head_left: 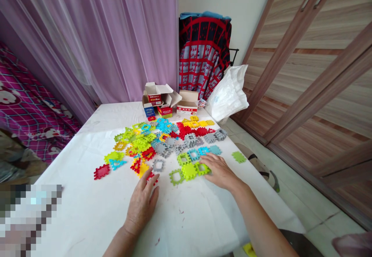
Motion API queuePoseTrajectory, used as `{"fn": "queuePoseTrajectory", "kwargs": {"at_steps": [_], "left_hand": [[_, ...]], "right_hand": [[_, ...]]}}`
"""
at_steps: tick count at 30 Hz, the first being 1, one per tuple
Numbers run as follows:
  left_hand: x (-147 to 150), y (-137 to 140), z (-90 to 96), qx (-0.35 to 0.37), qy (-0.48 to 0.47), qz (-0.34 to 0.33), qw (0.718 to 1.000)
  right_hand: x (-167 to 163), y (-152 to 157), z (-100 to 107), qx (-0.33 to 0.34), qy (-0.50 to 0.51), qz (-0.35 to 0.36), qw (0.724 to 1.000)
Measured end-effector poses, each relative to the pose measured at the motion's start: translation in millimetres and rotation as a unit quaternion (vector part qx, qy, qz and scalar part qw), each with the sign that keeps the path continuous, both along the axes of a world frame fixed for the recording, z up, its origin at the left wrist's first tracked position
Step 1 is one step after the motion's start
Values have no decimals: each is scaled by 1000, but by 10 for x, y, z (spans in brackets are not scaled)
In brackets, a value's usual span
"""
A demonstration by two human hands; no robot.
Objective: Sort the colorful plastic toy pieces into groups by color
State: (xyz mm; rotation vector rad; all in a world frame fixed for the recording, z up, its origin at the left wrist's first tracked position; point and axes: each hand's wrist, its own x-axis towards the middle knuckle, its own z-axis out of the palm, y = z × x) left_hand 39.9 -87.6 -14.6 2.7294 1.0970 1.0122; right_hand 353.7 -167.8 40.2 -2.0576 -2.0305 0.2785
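Note:
My right hand [218, 170] has its fingers stretched and apart at the right edge of a green square frame tile [202, 168]; whether it grips the tile is hard to see. This tile lies beside a solid green tile [189, 171], with another green frame tile [176, 177] to the left. Behind them is a row of blue tiles [204, 151]. My left hand [142, 201] rests low over the table with fingers extended, its fingertips close to a yellow tile [143, 169] and partly covering a red piece. A grey frame tile [158, 165] lies just beyond.
A mixed pile of notched tiles [165, 135] spreads over the white-covered table [87, 210]. Opened cardboard boxes [187, 104] stand at the back, with a white plastic bag [228, 94] by the far right corner. One green tile [238, 156] lies near the right edge.

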Motion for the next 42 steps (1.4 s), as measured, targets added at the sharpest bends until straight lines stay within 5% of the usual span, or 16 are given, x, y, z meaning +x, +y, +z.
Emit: {"fn": "queuePoseTrajectory", "kwargs": {"at_steps": [12,17,21,29,35,42], "left_hand": [[1,-2,-12,-10,-12,1,1000],[-163,168,39,5,-19,56,998],[-446,408,42,5,-18,121,992],[-639,628,-100,-35,-45,182,982],[-622,587,-126,-56,-51,172,982],[-616,575,-86,-67,-28,168,983]], "right_hand": [[32,119,38,-23,1,38,999],[-70,54,92,56,36,15,998],[-547,157,78,185,149,19,971],[-1873,503,-213,237,254,141,927],[-1874,432,-451,245,185,95,947],[-1925,432,-499,186,87,-20,978]]}}
